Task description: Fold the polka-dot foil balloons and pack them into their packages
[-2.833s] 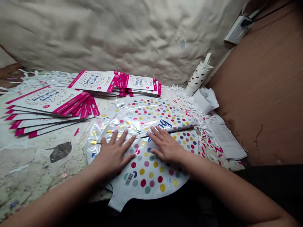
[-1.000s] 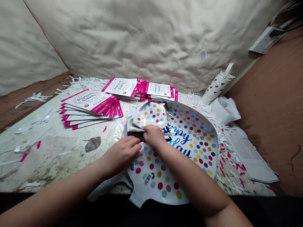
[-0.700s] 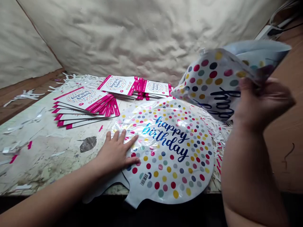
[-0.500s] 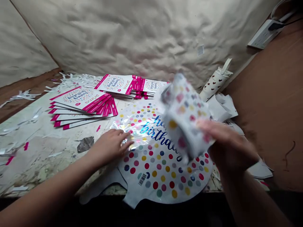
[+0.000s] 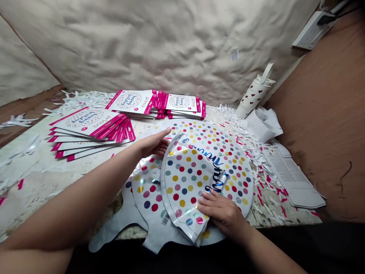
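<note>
In the head view we have a folded foil sheet (image 5: 188, 179) in front of us, glossy white with many-coloured dots, its left edge a smooth curve and its near end narrowing to a corner. It lies on a flat foil balloon (image 5: 239, 171), rounded and dotted, with a pale neck reaching past the near edge of the worn, stained table (image 5: 37, 190); shiny blue script shows beside the fold. Another grey-white foil neck (image 5: 116, 224) pokes out on the left. Far off, we see a wrinkled beige sheet (image 5: 137, 45), and loose paper strips (image 5: 82, 102) curl along its foot. Flat white packets with pink borders sit in a fanned stack (image 5: 85, 127) on the left and in far stacks (image 5: 132, 101); we cannot tell what is inside them. On the far right leans a lidded cream tumbler (image 5: 252, 97) with dark hearts, its contents hidden. Our left hand (image 5: 156, 144) is turned sideways at the fold's far left edge, thumb stretched away from loosely curled fingers; we cannot tell whether it touches the foil. Our right hand (image 5: 224, 213) lies palm down on the fold's near right side, fingers together; its thumb is unclear, so we cannot tell whether it pinches.
</note>
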`<action>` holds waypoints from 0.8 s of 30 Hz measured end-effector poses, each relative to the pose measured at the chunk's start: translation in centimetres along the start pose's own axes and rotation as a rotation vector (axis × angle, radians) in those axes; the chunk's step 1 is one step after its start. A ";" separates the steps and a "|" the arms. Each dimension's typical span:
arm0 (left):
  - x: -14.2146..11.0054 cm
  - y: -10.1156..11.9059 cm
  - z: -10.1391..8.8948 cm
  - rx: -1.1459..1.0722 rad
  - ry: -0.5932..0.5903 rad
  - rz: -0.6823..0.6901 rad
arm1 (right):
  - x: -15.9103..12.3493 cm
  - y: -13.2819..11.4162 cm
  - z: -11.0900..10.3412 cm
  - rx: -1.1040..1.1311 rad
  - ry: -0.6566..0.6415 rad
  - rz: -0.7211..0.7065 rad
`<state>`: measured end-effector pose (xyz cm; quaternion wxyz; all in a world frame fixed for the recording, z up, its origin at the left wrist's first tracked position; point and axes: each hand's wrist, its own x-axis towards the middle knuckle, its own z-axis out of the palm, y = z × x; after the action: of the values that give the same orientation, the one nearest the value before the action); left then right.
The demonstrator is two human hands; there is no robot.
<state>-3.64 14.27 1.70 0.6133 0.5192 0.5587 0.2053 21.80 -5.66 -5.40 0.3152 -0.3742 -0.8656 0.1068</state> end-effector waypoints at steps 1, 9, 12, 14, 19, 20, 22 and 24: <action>0.7 0.7 0.1 0.030 -0.060 -0.028 | 0.0 0.0 0.0 -0.001 -0.001 0.002; 1.5 2.6 -1.0 0.249 -0.003 0.030 | 0.2 -0.1 0.2 -0.007 0.019 0.011; 0.8 2.2 -0.3 0.124 -0.301 -0.069 | 0.1 0.0 0.2 0.000 0.018 0.014; 0.7 1.6 0.7 -0.106 -0.446 -0.163 | 0.1 0.0 0.2 0.014 0.018 0.016; 1.7 0.0 2.9 -0.352 -0.406 -0.288 | 0.1 -0.2 0.0 0.065 -0.008 0.029; 1.9 -0.2 3.0 -0.359 -0.401 -0.279 | 0.1 -0.2 -0.1 0.080 -0.013 0.033; 2.2 -0.4 2.8 -0.382 -0.404 -0.261 | 0.0 0.0 -0.4 0.106 -0.017 0.044; 2.4 -0.4 2.1 -0.411 -0.360 -0.158 | 0.0 0.2 -0.8 0.141 -0.022 0.077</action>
<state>-1.18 15.23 -0.09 0.8091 0.3670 0.4262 0.1703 22.45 -5.59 -4.87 0.3267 -0.3827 -0.8444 0.1836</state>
